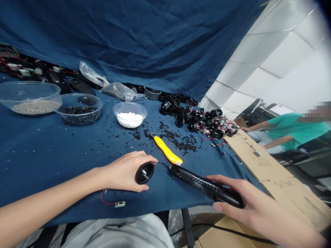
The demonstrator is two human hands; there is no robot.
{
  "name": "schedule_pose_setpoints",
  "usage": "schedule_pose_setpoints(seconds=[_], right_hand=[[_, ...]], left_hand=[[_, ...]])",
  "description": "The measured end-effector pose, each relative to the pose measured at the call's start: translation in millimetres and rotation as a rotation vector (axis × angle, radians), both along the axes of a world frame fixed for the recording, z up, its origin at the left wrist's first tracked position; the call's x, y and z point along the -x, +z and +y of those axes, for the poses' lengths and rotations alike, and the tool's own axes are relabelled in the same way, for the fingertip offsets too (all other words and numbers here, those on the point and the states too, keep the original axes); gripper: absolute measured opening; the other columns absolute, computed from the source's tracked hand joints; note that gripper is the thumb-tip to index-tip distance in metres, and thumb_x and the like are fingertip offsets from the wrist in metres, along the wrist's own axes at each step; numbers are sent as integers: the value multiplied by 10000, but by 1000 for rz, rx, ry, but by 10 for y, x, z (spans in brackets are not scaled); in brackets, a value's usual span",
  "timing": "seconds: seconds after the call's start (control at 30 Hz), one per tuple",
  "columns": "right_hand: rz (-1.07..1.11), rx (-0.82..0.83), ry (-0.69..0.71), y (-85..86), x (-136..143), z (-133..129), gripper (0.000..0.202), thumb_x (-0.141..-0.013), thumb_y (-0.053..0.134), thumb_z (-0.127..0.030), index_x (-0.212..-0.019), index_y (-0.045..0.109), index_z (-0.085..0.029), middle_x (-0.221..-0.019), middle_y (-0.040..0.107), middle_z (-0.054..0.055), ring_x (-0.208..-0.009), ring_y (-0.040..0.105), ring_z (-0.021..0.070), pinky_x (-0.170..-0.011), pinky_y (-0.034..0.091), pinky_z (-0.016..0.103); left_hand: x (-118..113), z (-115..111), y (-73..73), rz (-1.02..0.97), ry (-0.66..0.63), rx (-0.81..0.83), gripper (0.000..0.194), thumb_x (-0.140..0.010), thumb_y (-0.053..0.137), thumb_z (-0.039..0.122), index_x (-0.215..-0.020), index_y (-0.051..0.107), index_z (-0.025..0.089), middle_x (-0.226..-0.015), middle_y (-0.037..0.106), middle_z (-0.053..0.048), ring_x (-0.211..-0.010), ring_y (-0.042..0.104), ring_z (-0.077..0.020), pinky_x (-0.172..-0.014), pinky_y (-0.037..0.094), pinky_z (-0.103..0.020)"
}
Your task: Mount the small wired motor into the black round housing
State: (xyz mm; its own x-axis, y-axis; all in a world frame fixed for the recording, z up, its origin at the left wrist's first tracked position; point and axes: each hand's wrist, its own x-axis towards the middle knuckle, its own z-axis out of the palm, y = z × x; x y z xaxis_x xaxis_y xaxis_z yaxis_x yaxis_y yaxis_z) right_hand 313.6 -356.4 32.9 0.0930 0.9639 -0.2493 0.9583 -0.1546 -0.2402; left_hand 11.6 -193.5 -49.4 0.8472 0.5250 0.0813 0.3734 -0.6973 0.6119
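Note:
My left hand [129,171] is wrapped round a small black round housing [144,173], its open cup facing me. A red wire with a small board [120,204] on its end lies below that wrist. In my right hand [240,196] is a black electric screwdriver [204,184], its thin tip pointing left, a short gap from the housing. Just beyond the tip lies a yellow-handled cutter [168,150] on the blue cloth, beside many scattered tiny black pieces [181,139].
Clear bowls hold white pieces [130,119], black screws [80,111] and silvery bits [36,106]. Plastic bags [119,91] lie behind. Black housings with wires [196,119] are heaped at the back right. Beyond a cardboard-covered table [261,155] sits a person in a green shirt [292,131].

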Motion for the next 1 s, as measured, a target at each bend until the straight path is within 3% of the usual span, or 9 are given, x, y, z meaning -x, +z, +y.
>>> schedule_pose_setpoints(seconds=[0.33, 1.0], right_hand=[[0, 1, 38, 19, 38, 38, 573, -814, 557, -610, -1297, 566, -303, -1176, 675, 29, -1052, 646, 265, -855, 564, 326], [11, -44, 63, 43, 42, 21, 547, -796, 595, -588, -1266, 600, -307, -1117, 699, 26, -993, 668, 263, -808, 577, 319]], left_hand=[[-94, 23, 23, 86, 9, -22, 693, -651, 746, 371, -1297, 523, 258, -1105, 579, -68, -1045, 559, -271, -925, 443, -381], [-138, 26, -4, 46, 15, -13, 623, -657, 733, 352, -1244, 548, 255, -1091, 591, -59, -1032, 558, -263, -919, 442, -369]])
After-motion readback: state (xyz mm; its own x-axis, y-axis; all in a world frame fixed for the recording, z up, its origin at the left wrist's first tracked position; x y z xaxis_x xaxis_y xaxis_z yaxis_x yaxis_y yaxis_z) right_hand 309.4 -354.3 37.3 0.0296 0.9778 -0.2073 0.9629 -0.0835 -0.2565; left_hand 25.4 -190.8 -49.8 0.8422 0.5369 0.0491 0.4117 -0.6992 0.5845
